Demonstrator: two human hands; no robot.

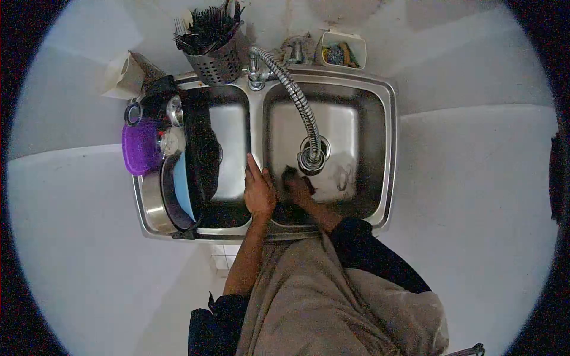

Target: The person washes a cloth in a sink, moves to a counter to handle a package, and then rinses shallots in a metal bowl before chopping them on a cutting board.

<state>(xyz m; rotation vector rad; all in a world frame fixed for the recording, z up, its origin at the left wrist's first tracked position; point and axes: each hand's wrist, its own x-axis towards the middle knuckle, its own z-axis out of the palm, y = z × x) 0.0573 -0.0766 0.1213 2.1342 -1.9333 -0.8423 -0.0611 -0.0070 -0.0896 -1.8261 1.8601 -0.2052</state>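
My left hand [259, 194] lies along the metal divider [256, 127] between the basins, its fingers stretched out toward the tap. Down in the right basin [338, 118], my right hand [300, 191] is bent against the left inner wall, near the bottom. A small dark thing [290, 174] shows at its fingers, and I cannot tell what it is. Just beyond that hand, a flexible metal tap hose [303, 107] arches down over the drain, its dark-rimmed end close above it.
Dishes crowd the left basin's side: a purple basket [141, 148], a steel pot [155, 204] and a light blue plate [181, 184]. Behind the sink stand a perforated cutlery holder [217, 64] and a white tub [343, 50] with sponges. Pale counter [469, 178] flanks the sink.
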